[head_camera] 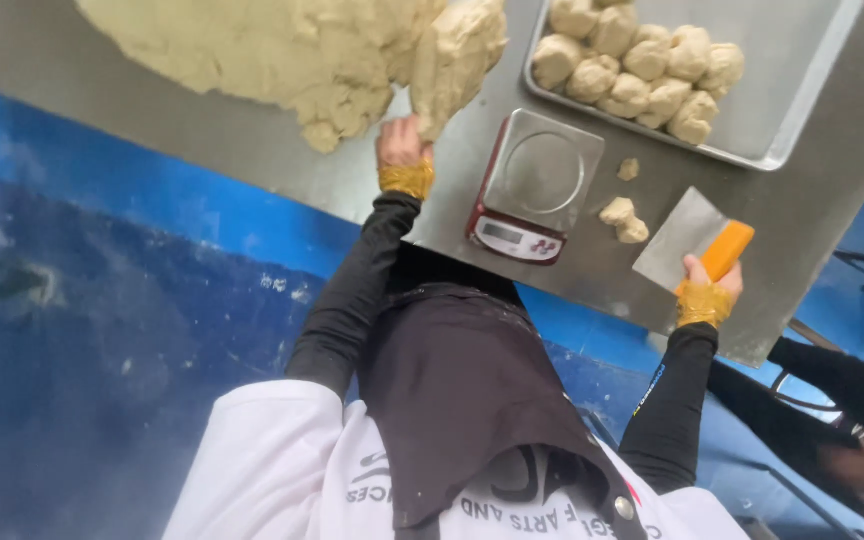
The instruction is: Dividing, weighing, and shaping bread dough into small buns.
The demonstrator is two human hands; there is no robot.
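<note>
Spanning frame: steel table (132,90), dough-strewn; blue floor (102,330) below.

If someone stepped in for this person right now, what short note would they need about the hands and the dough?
Left hand: gripping a chunk at the edge of the big dough mass.
Right hand: holding the orange-handled scraper, blade flat on the steel table.
Scale: pan is bare; two small dough scraps lie beside it.
Done: a pile of dough balls sits in the metal tray.
Left: most of the big mass is still unportioned.
</note>
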